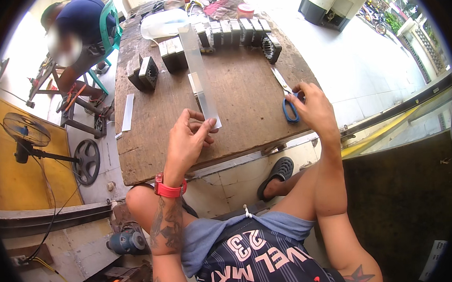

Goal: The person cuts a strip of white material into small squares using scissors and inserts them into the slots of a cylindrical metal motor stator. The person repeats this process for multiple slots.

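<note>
Between the thumb and fingers of my left hand (187, 140) is the near end of a long, translucent whitish strip (197, 66), which stretches away over the wooden table. At the table's right side, my right hand (312, 106) has its fingertips on the blue handles of a pair of scissors (289, 107). The scissors' blades point away from me. Beneath the strip, a small pale piece (194, 84) is partly covered. A shorter white strip (128, 112) lies near the left edge.
Dark blocks with toothed openings (235, 33) line the wooden table's (244, 99) far part; more blocks (143, 74) stand left. Behind them are a clear plastic sheet (163, 24) and a tape roll (245, 10). Left are a seated person (79, 26), a fan (27, 130) and a grinder (126, 242).
</note>
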`<state>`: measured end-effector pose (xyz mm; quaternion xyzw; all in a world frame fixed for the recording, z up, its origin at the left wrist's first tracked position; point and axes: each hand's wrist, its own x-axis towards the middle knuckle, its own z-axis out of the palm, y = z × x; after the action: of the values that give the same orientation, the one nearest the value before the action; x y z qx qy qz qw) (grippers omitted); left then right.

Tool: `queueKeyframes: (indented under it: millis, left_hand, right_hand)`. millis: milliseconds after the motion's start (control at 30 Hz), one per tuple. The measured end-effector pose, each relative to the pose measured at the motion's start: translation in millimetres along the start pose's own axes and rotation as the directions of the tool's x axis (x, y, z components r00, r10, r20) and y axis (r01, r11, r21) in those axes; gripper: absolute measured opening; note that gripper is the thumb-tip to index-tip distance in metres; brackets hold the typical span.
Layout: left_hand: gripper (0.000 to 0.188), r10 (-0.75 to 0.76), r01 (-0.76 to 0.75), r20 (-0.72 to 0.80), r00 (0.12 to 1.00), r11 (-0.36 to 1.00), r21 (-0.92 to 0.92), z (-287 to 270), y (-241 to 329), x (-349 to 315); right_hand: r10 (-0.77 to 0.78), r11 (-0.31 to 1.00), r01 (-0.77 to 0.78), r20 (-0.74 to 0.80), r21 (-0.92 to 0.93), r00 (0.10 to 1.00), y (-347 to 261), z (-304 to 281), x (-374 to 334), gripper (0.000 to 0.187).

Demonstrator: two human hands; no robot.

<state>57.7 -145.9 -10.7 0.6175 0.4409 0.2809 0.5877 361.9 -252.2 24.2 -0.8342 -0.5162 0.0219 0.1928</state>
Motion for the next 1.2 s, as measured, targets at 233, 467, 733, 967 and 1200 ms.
queueKeyframes:
  millis: [233,467,733,967,1200]
  left_hand:
    - [0.033,0.035,-0.035,-0.049,0.998,0.999,0.0,-9,2,6]
    - [0.034,0.018,-0.017,-0.037,0.999,1.0,0.019,-7,3,10]
    - [0.033,0.14,-0.145,-0.058,0.988,0.985,-0.088,-11,-14,14]
    - [0.032,0.234,-0.269,-0.15,0.961,0.916,-0.297,-23,-14,-19]
    - [0.05,0.307,-0.332,-0.126,0.943,0.868,-0.37,-29,-17,-29]
  right_hand:
    - [0.052,0.999,-0.051,0.143,-0.009,0.988,13,-1,-15,0.041]
    - [0.064,0.997,-0.055,0.189,-0.052,0.98,10,-4,-14,0.043]
    - [0.091,0.993,-0.072,0.207,-0.094,0.974,9,-1,-10,0.044]
    - [-0.048,0.984,0.024,0.136,0.177,0.989,-9,-11,-9,0.056]
    - [-0.33,0.391,-0.023,0.163,0.92,0.93,-89,31,-64,0.053]
